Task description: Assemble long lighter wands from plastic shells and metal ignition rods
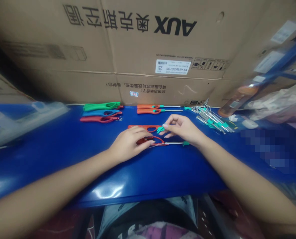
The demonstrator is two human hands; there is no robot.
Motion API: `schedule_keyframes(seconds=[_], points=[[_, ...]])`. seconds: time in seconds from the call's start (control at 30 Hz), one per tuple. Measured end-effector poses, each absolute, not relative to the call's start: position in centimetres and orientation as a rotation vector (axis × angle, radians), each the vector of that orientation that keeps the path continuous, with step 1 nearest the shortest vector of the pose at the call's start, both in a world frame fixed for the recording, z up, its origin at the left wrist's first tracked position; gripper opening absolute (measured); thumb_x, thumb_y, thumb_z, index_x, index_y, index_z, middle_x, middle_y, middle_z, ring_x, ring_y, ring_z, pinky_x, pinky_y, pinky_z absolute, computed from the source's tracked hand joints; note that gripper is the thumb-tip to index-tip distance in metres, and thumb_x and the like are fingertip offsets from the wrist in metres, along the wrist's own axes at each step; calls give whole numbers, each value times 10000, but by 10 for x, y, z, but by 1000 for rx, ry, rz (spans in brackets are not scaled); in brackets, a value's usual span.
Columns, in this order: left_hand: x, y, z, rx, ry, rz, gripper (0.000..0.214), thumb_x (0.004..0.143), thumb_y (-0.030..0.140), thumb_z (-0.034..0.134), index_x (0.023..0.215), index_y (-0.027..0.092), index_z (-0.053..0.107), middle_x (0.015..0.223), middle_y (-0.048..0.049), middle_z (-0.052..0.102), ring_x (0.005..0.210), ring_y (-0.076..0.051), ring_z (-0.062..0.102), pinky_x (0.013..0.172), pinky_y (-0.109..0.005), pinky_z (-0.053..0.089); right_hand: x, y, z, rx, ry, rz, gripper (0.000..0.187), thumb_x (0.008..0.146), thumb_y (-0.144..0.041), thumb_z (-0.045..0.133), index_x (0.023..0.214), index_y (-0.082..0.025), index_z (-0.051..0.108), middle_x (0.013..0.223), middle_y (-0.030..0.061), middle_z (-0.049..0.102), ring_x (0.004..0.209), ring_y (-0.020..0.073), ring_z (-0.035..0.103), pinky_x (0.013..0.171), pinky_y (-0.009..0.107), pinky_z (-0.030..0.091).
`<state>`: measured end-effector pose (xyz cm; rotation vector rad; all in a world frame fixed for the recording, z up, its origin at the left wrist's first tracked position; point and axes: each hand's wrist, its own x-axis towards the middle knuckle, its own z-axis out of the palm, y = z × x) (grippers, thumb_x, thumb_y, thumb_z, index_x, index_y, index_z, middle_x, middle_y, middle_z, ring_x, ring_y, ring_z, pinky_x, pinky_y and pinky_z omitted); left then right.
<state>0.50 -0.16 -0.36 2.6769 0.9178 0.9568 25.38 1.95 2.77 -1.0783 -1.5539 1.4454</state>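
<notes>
My left hand rests on the blue table, fingers curled over the handle of a red long-nosed lighter whose metal tube ends in a green tip. My right hand pinches a small green piece at the end of an orange lighter handle lying just behind. Both hands sit close together at the table's middle.
Green, blue and red handles lie at the back left, two orange lighters behind the hands. A pile of metal tubes with green tips lies at the right. A big cardboard box walls the back; plastic bags sit far right.
</notes>
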Motion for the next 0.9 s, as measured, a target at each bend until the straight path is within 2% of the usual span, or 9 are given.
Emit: schedule_keyframes(seconds=[0.1,0.23,0.37,0.43,0.53,0.6,0.67,0.8,0.9], points=[[5,0,-5,2678,901,989,192,990,346,625,1056,192,718,1041,-60,770,993,-224,708,884,-352,537,247,13,25,-1027,-1623,1531,413,724,-472,869,827,-176,601,789,42,762,767,166,760,669,274,631],[5,0,-3,2690,848,947,214,1020,264,545,890,173,689,877,-46,733,835,-183,677,775,-307,510,247,9,23,-1020,-1766,1526,377,745,-461,853,832,-165,636,691,11,720,592,104,667,560,224,562],[4,-1,-2,2690,830,915,168,981,310,614,901,181,685,866,-35,726,823,-177,667,776,-305,497,250,8,25,-1026,-1890,1414,324,785,-442,816,817,-161,657,645,-22,656,549,89,596,514,214,494],[4,-1,-3,2685,827,903,183,984,336,616,917,185,694,871,-36,728,820,-176,666,773,-303,496,253,10,28,-1017,-1980,1357,305,802,-441,797,831,-160,682,689,-7,677,603,102,617,573,230,515],[4,0,-2,2685,830,877,228,1018,305,554,895,181,700,829,-36,716,781,-171,653,757,-302,492,268,20,34,-1069,-2129,1216,309,838,-468,761,950,-183,722,923,44,744,745,133,670,676,261,561],[4,-1,-1,2682,846,871,234,1017,304,552,896,179,708,823,-38,716,774,-174,653,753,-305,494,283,30,38,-1258,-2002,1107,343,891,-526,690,1000,-200,692,921,44,729,672,127,651,582,253,556],[4,-1,0,2676,860,864,234,1015,311,554,913,184,723,842,-40,725,785,-178,663,762,-309,500,299,41,41,-1466,-1817,1156,375,927,-559,631,881,-187,652,785,40,693,617,127,631,537,246,550],[4,-1,1,2682,893,827,248,1018,316,540,928,189,733,865,-42,731,823,-188,677,785,-316,510,316,55,38,-1647,-1852,1333,319,898,-487,705,814,-180,693,767,57,709,641,126,634,598,242,561],[4,-1,2,2706,910,808,248,1017,320,537,925,190,727,846,-39,722,804,-187,668,770,-315,506,321,60,32,-1783,-1908,1053,283,920,-418,675,746,-196,687,724,57,702,638,153,636,638,290,562]])
